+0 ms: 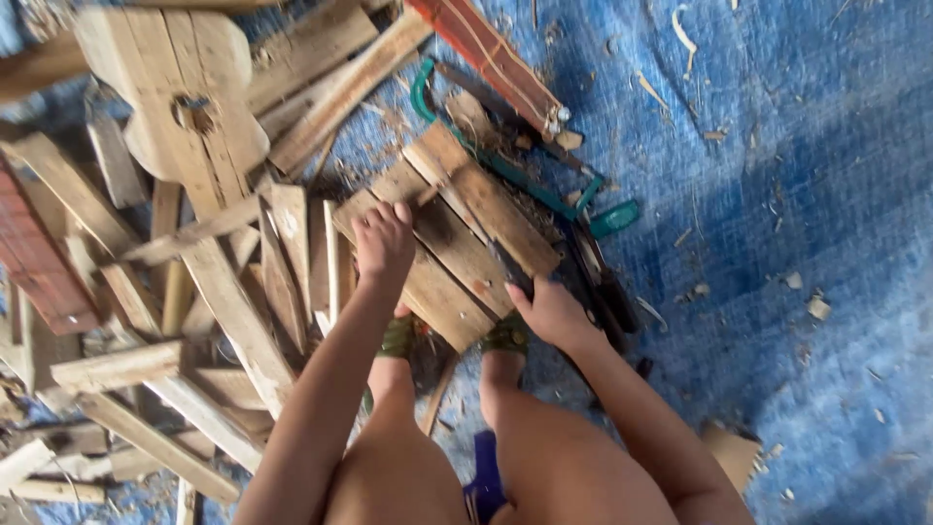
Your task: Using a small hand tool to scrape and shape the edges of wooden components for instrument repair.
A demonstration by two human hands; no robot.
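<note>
One slatted wooden panel (447, 238) lies on the blue tarp (797, 175) at centre, right of a heap of many loose planks (194, 321), its near edge under two feet. Two hands work it: the left hand (384, 243) presses fingers curled on its far-left slat, and the right hand (552, 313) closes round a dark tool (505, 264) at its near-right edge. One green-framed saw (544, 190) lies just beyond.

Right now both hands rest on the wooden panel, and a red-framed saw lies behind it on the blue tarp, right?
Not quite: the saw has a green frame, not red. The head view shows it behind the wooden panel on the blue tarp, with the left hand and right hand on the panel.
</note>
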